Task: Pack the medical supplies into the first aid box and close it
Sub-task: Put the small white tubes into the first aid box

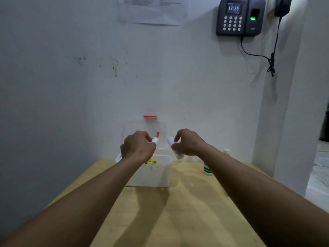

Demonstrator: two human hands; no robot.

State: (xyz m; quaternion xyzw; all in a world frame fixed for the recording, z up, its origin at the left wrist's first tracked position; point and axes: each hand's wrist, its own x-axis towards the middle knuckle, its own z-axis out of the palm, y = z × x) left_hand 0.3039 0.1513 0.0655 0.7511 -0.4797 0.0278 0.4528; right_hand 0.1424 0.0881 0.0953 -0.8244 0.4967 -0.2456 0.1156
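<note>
A white translucent first aid box (156,175) stands on the wooden table (178,211) against the wall. Its clear lid (144,127) is raised, with a red latch (150,117) at the top. My left hand (138,148) grips a white tube (154,140) above the box's left side. My right hand (188,144) holds a small white bottle (173,147) just over the box's right edge. A yellow-labelled item (151,162) lies inside the box.
A white bottle with green stripes (207,169) and a smaller white container (226,152) stand on the table right of the box. The wall rises directly behind. A black keypad clock device (240,16) with a hanging cable is mounted high on the right.
</note>
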